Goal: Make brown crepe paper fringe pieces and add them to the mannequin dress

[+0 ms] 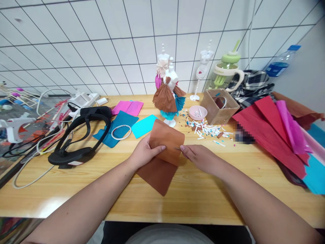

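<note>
My left hand (144, 149) grips a folded sheet of brown crepe paper (166, 137), thumb on top and the fingers hidden behind it. The lower flap of the sheet hangs down towards the table's front. My right hand (198, 154) is closed at the paper's right edge, around a thin pointed metal tool (177, 148). Only the tip shows, lying against the paper, so its kind is unclear. Beyond the hands stands a small white mannequin (171, 76) dressed in a brown and teal paper skirt, with another white mannequin (163, 57) close behind it.
Left lie a black headset strap (87, 113), a white ring (121, 137), teal paper (124, 120) and a white glue gun (16, 128). Right are paper scraps (209, 128), a pink bowl (197, 112), a cardboard box (218, 113), a green-lidded jug (225, 69) and red paper (271, 135).
</note>
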`<control>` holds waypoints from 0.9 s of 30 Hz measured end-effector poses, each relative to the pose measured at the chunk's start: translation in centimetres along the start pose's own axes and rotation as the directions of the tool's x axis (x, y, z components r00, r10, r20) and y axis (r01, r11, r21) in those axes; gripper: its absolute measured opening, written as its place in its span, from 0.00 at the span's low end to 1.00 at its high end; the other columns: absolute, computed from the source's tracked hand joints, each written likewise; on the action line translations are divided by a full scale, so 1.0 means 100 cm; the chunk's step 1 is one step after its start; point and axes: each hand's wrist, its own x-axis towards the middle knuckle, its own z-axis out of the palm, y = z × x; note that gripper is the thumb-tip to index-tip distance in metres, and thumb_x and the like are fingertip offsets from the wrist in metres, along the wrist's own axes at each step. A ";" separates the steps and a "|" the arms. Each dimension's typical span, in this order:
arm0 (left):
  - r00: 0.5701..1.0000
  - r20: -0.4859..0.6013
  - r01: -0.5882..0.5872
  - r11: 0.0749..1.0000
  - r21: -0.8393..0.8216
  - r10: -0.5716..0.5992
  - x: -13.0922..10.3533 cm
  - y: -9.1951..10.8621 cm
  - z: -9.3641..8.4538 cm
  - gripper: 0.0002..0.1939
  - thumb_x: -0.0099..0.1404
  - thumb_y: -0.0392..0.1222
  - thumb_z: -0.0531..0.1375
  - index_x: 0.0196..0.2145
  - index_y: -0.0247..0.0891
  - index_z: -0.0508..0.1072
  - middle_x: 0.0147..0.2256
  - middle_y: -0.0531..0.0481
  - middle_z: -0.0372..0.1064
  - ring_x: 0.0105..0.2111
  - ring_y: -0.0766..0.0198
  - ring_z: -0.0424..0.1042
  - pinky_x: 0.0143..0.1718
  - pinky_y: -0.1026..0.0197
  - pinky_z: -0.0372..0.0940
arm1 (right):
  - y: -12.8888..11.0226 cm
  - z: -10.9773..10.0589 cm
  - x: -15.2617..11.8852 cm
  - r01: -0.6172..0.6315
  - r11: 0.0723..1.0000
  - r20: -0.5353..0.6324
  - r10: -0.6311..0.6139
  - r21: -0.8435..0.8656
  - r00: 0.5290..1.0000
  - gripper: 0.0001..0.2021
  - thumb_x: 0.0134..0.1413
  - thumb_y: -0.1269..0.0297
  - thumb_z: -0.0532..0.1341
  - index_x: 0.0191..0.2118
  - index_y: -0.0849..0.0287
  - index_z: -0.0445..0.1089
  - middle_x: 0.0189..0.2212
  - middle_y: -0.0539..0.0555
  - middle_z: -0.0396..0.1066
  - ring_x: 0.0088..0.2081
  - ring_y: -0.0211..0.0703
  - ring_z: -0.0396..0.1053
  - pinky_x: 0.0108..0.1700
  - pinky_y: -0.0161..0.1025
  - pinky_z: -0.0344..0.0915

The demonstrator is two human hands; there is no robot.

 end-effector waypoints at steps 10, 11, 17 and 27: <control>1.000 0.012 0.004 1.000 -0.007 -0.004 0.000 0.000 0.001 0.32 0.51 0.43 0.69 0.52 0.36 0.66 0.54 0.39 0.68 0.52 0.44 0.68 0.53 0.45 0.63 | -0.002 -0.001 -0.001 -0.007 1.000 0.008 0.007 -0.007 1.000 0.30 0.65 0.46 0.38 0.32 0.58 0.70 0.32 0.56 0.74 0.33 0.45 0.68 0.33 0.37 0.56; 1.000 0.017 0.006 1.000 -0.011 -0.006 0.000 0.000 0.001 0.32 0.51 0.43 0.69 0.52 0.36 0.66 0.54 0.39 0.68 0.52 0.44 0.68 0.53 0.45 0.63 | -0.002 -0.001 -0.001 -0.003 1.000 0.004 0.003 0.002 1.000 0.30 0.65 0.46 0.38 0.32 0.58 0.70 0.32 0.56 0.74 0.34 0.45 0.69 0.33 0.37 0.56; 0.999 0.040 0.027 0.999 -0.033 -0.026 -0.001 -0.001 0.002 0.30 0.52 0.43 0.69 0.51 0.36 0.67 0.53 0.40 0.69 0.52 0.44 0.69 0.51 0.46 0.65 | -0.001 0.001 0.000 -0.018 1.000 -0.009 0.018 0.006 1.000 0.30 0.65 0.45 0.38 0.32 0.58 0.71 0.31 0.57 0.74 0.33 0.46 0.69 0.33 0.37 0.57; 0.999 0.037 0.019 1.000 -0.021 -0.018 -0.002 0.000 0.005 0.28 0.52 0.44 0.68 0.50 0.37 0.67 0.51 0.42 0.72 0.51 0.45 0.69 0.51 0.47 0.65 | -0.002 0.001 0.000 -0.033 0.999 0.006 0.033 -0.010 0.999 0.31 0.64 0.45 0.38 0.31 0.59 0.71 0.30 0.57 0.74 0.33 0.46 0.69 0.33 0.37 0.57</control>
